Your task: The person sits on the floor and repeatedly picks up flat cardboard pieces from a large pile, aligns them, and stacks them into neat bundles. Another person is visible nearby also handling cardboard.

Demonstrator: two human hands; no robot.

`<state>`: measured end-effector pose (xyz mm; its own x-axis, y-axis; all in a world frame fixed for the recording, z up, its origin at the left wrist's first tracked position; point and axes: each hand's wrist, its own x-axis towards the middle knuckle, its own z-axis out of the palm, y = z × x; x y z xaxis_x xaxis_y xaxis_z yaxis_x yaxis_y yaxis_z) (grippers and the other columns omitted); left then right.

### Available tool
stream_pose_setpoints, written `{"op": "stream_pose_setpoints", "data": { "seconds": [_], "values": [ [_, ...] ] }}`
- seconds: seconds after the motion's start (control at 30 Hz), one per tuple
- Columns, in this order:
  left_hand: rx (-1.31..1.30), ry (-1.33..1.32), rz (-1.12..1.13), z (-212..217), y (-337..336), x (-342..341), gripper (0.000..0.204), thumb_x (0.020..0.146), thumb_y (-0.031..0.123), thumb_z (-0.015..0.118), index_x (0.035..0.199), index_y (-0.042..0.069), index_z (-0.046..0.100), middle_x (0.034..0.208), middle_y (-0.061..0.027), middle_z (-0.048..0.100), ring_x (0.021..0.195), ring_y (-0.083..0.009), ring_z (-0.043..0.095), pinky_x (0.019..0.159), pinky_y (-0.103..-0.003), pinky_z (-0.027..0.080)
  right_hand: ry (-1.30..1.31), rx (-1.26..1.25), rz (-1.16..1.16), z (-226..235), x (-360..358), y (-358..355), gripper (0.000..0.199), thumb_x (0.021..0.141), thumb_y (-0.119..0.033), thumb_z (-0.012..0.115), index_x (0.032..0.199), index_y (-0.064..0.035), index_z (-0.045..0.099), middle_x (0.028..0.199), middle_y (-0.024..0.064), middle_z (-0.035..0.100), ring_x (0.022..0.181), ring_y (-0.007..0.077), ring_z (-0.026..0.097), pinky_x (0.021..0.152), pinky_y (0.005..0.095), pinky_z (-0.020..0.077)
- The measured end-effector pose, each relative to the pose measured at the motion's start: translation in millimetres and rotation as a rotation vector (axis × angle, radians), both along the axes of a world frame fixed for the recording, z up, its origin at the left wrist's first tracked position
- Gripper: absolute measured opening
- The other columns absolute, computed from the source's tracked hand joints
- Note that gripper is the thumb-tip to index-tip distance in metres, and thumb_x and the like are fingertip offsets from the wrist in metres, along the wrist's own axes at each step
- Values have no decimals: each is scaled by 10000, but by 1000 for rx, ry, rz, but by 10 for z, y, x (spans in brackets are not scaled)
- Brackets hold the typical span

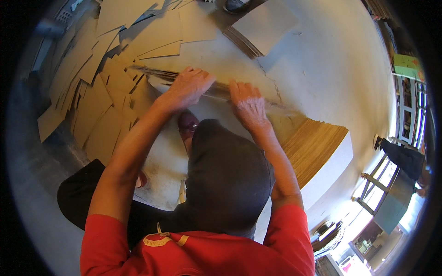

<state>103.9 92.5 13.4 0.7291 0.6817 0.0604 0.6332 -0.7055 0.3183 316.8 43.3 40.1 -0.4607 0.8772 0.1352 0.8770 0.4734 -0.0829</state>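
Looking down from the head cam, both hands press flat, fingers spread, on a thin stack of tan cardboard sheets (216, 89) lying on the floor: left hand (186, 87) at one end, right hand (247, 105) beside it. A taller pile of brown cardboard sheets (313, 147) sits just right of the right hand; loose tan cardboard pieces (101, 92) are scattered left of the left hand.

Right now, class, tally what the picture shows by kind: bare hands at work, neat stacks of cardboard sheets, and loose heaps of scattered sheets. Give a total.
Bare hands: 2, left hand and right hand
Neat stacks: 2, far stack and near stack
Loose heaps: 1, scattered sheets
Total: 5
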Motion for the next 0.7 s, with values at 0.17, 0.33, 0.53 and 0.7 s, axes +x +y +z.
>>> {"op": "stream_pose_setpoints", "data": {
  "seconds": [0.17,0.33,0.53,0.7],
  "values": [
    [25,25,-3,-359,118,-68,360,633,9,644,964,54,511,890,-117,581,930,-282,555,793,-378,396,-30,-169,-21,-556,-43,55,161,762,-46,555,920,-59,528,796,118,579,691,281,616,548,391,509],
    [14,-116,-53,-316,433,-67,257,653,16,619,881,73,516,842,-87,566,893,-259,551,777,-382,387,-63,-234,-163,-275,-168,124,166,774,-55,564,935,-59,524,828,115,579,743,299,636,561,393,523],
    [-72,136,-75,-158,1268,-229,180,724,50,577,897,73,536,910,-89,591,933,-258,545,805,-379,381,75,78,-200,-221,-608,1003,473,668,-63,700,1083,-84,474,1024,130,594,906,392,604,756,504,492],
    [200,-22,53,-98,1184,-248,216,834,116,502,1029,48,565,1037,-123,607,1123,-283,506,1005,-471,318,204,-406,-391,-446,-641,1165,408,647,-32,711,1016,-86,546,1015,178,626,934,411,588,770,465,488]
  ]
}}
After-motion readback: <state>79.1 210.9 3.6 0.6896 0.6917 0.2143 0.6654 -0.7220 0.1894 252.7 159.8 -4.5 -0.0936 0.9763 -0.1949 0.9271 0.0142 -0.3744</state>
